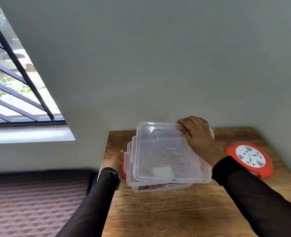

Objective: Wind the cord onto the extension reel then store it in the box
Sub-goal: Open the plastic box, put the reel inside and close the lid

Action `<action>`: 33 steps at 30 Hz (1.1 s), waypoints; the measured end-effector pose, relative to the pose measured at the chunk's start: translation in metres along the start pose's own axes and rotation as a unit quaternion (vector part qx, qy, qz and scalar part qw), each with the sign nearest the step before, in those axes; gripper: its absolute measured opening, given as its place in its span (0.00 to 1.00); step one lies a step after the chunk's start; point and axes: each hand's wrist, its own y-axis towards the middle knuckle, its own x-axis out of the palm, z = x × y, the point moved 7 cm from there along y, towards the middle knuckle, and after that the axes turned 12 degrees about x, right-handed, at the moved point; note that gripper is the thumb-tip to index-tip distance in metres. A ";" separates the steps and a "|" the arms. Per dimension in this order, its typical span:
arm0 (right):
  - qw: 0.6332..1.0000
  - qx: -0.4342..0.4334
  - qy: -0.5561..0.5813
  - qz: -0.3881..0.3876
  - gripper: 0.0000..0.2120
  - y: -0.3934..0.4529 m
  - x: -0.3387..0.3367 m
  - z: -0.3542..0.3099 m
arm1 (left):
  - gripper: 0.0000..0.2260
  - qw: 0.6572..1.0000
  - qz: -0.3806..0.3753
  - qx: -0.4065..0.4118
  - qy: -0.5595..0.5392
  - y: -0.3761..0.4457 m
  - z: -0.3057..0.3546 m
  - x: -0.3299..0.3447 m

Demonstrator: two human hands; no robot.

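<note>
1. Sitting on the wooden table [184, 211] at its right side, the one orange extension reel [249, 159] lay flat with its white socket face up, outside the box and just right of my right forearm. I could not make out any loose cord.
2. I saw one clear plastic box [158, 183] at the middle of the table's far half, with its clear lid [165, 151] lying on it slightly askew, shifted toward the far right.
3. My right hand [197, 139] rested on the lid's far-right corner, fingers curled over the edge and gripping it.
4. My left hand [113, 162] was pressed against the box's left side by a red latch [123, 170]; it was blurred, and I could not tell how far its fingers were open or whether they held anything.
5. Two black sleeves [254, 194] covered my arms; the right one crossed between box and reel.
6. Beyond stood one grey wall [158, 65], one barred window [13, 82] on the left, and a quilted brown surface [35, 202] below it.
</note>
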 end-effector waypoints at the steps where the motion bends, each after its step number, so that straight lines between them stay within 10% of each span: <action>1: 1.000 0.020 0.007 0.001 0.10 -0.003 -0.013 0.006 | 0.08 0.999 0.025 0.032 0.007 0.006 0.011 -0.004; 4: 0.996 0.066 0.053 -0.006 0.11 -0.020 -0.057 0.028 | 0.07 0.979 0.075 0.185 0.047 0.007 0.066 0.000; 13: 0.986 0.135 0.074 -0.069 0.07 -0.115 -0.150 0.087 | 0.05 0.854 -0.179 0.465 0.148 -0.100 0.113 0.171; 24: 0.911 0.191 -0.100 -0.351 0.10 -0.260 -0.084 0.189 | 0.03 0.790 -0.369 0.435 0.224 -0.196 0.051 0.336; 33: 0.879 0.278 0.118 -0.369 0.08 -0.239 -0.083 0.250 | 0.08 0.818 -0.387 0.272 0.327 -0.185 -0.024 0.384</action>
